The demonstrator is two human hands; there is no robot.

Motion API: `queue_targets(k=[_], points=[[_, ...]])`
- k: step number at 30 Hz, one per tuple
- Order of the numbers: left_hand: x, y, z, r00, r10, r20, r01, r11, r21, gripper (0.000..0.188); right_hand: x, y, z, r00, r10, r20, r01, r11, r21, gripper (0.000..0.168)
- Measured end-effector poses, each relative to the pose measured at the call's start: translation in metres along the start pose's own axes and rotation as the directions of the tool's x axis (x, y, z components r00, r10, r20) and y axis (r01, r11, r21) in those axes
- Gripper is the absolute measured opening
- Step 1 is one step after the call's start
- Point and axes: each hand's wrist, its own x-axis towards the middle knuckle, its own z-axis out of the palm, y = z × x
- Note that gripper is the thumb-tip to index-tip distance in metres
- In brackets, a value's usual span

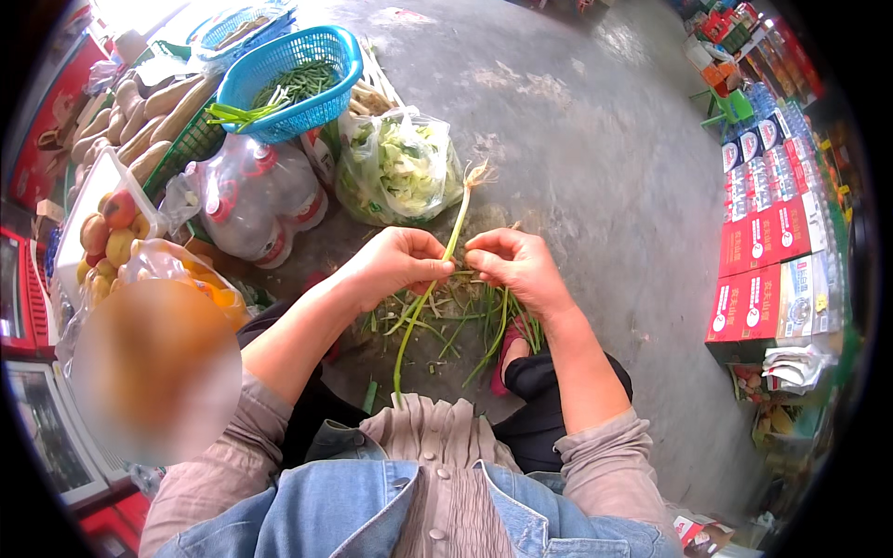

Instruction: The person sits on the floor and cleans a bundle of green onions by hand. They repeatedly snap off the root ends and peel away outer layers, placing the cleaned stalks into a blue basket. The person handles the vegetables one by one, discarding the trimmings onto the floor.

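Observation:
My left hand pinches a green onion between thumb and fingers. Its pale stalk and stringy roots point up and away from me, while the green leaves trail down towards my shirt. Just to the right, my right hand has its thumb and forefinger drawn together close to the stalk. Whether a thin strip is pinched there is too small to tell. Below both hands, loose green onion leaves and trimmings lie scattered on the concrete floor, several of them beside my right foot.
A blue plastic basket of green beans, with green onions over its rim, stands front left. Near it are a clear bag of leafy vegetables, large wrapped bottles and a white fruit box. Red drink cartons are stacked at right.

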Motion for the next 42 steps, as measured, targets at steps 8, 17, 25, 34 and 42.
queue_targets(k=[8,17,25,34,42], points=[[0.005,-0.009,0.004,0.996,0.059,0.065,-0.063,0.997,0.053,0.013,0.004,-0.009,0.014,0.997,0.068,0.037,-0.069,0.997,0.042,0.016],[0.0,0.001,-0.001,0.971,0.044,0.235,-0.031,0.998,-0.061,0.022,0.001,0.002,0.007,0.912,-0.406,-0.061,0.365,0.869,-0.336,0.007],[-0.007,0.004,-0.008,0.944,0.037,0.327,-0.061,0.996,0.062,0.024,0.009,0.005,-0.016,0.62,-0.73,-0.288,0.249,0.532,-0.809,0.005],[-0.012,0.015,-0.015,0.982,-0.004,0.191,0.001,1.0,0.012,0.02,0.006,0.005,-0.05,0.972,-0.082,-0.218,0.013,0.954,-0.3,0.021],[-0.004,0.005,-0.012,0.975,0.005,0.22,-0.011,1.0,0.026,0.019,0.004,0.004,0.003,0.998,-0.036,-0.041,0.041,0.993,0.108,0.023]])
